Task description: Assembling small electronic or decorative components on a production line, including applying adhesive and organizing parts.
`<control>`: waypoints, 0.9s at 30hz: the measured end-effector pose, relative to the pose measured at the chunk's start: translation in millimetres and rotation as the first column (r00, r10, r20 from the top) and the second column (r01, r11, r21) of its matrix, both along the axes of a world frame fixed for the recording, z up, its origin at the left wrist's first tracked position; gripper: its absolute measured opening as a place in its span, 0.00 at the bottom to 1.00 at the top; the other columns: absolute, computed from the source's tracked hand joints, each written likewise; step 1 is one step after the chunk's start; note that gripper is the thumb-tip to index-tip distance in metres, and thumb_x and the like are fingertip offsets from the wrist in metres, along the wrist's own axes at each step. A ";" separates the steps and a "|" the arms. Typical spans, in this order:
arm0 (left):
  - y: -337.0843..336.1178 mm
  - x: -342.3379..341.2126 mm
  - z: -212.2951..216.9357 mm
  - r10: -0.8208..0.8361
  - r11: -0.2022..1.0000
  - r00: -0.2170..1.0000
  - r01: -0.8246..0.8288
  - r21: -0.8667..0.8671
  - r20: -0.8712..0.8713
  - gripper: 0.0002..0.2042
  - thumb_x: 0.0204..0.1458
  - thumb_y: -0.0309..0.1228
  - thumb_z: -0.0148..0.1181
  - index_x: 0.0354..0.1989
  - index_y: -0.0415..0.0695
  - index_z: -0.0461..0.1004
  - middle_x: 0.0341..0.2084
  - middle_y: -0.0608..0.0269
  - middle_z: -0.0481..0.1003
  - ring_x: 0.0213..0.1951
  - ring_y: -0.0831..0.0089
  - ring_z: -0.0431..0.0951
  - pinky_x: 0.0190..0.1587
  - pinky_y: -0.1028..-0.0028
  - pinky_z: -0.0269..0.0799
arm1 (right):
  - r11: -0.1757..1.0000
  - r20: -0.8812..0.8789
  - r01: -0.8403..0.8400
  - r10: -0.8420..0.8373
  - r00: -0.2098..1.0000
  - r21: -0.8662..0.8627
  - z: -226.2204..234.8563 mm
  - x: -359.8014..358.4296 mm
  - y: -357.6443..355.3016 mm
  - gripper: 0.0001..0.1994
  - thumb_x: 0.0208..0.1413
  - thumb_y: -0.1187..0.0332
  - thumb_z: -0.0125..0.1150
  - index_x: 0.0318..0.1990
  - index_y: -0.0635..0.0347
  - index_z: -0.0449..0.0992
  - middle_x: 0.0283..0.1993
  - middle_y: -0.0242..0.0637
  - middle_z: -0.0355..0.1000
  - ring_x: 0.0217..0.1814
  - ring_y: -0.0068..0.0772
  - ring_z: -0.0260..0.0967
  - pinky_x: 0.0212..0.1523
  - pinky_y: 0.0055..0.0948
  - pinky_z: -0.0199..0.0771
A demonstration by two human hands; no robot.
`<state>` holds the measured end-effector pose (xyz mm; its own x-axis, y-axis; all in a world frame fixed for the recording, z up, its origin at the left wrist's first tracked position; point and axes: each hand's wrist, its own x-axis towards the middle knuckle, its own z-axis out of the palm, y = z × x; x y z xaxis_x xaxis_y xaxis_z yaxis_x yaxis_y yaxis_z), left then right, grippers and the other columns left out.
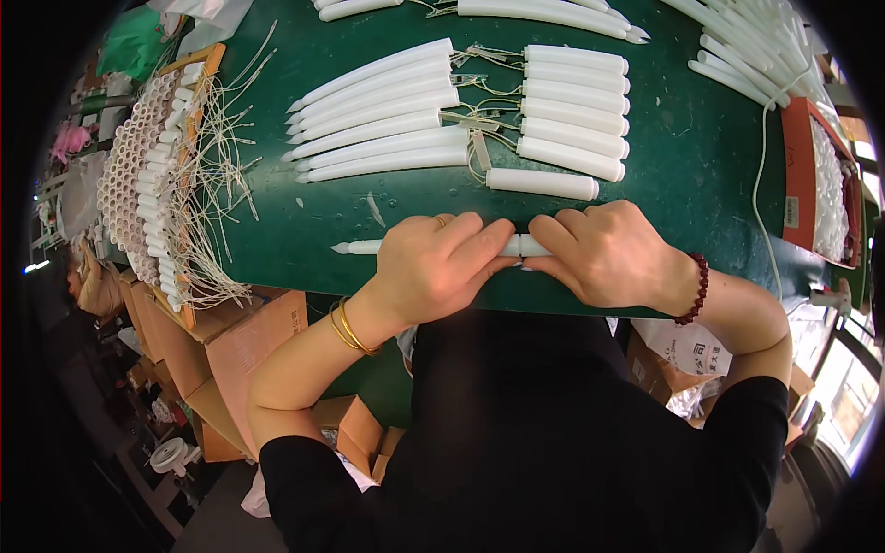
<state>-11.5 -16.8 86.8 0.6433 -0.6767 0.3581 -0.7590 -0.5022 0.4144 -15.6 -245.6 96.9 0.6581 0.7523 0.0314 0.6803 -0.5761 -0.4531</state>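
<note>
Near the front edge of the green table, both my hands grip one slim white LED taper candle [361, 247] lying crosswise. My left hand [433, 263] is closed round its long body, and the pointed flame-shaped tip sticks out to the left. My right hand [599, 253] is closed round the other end, mostly covering it. A narrow seam shows between the two hands. Just beyond, several white candle bodies [387, 138] with pointed tips lie in a row, joined by thin wires to short white tubes [573, 124]. One short tube [542, 182] lies closest to my hands.
At the left, a wooden frame [205, 101] holds many white tubes with loose wires [221, 184] trailing onto the table [682, 175]. More long white tubes [747, 46] pile at the far right, near a red box [800, 175]. Cardboard boxes [258, 341] stand below the left table edge.
</note>
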 end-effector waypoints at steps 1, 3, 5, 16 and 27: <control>-0.6 0.6 1.4 -0.015 0.999 1.000 0.015 0.048 0.009 0.14 0.37 0.31 0.69 0.35 0.43 0.76 0.20 0.68 0.67 0.17 0.72 0.68 0.17 0.75 0.60 | 1.000 0.000 -0.002 0.002 1.000 -0.002 1.5 0.4 0.7 0.12 0.54 0.60 0.60 0.34 0.59 0.68 0.21 0.36 0.65 0.19 0.40 0.67 0.19 0.35 0.65; -0.8 4.8 -2.8 -0.026 0.999 1.000 0.025 0.027 0.014 0.14 0.37 0.31 0.68 0.35 0.43 0.76 0.20 0.68 0.66 0.17 0.72 0.68 0.17 0.74 0.60 | 1.000 -0.021 0.020 -0.020 1.000 -0.014 5.4 1.8 3.0 0.12 0.55 0.61 0.59 0.34 0.59 0.68 0.21 0.36 0.66 0.19 0.40 0.67 0.19 0.35 0.65; -0.8 4.1 -3.7 -0.034 0.999 0.999 0.034 0.009 0.022 0.15 0.37 0.31 0.68 0.36 0.44 0.76 0.20 0.68 0.66 0.17 0.71 0.68 0.17 0.74 0.60 | 1.000 -0.058 0.008 -0.008 0.998 -0.008 6.0 2.0 0.4 0.12 0.55 0.61 0.60 0.34 0.59 0.68 0.21 0.36 0.66 0.19 0.40 0.67 0.19 0.35 0.65; -4.6 4.3 1.2 0.031 0.997 0.998 -0.034 0.070 0.054 0.18 0.39 0.31 0.68 0.41 0.40 0.76 0.24 0.66 0.67 0.23 0.71 0.70 0.23 0.74 0.64 | 0.990 0.063 0.062 -0.070 0.996 0.125 0.8 4.1 -2.1 0.12 0.51 0.62 0.63 0.36 0.59 0.71 0.23 0.35 0.66 0.20 0.39 0.66 0.21 0.34 0.66; 5.4 7.1 -0.1 0.141 0.989 0.983 -0.134 -0.070 0.118 0.16 0.36 0.30 0.71 0.35 0.41 0.77 0.28 0.64 0.70 0.26 0.68 0.71 0.28 0.72 0.65 | 0.970 0.186 0.043 -0.089 0.979 0.239 2.4 14.4 -0.6 0.14 0.45 0.69 0.68 0.39 0.61 0.73 0.28 0.36 0.66 0.21 0.36 0.64 0.22 0.31 0.64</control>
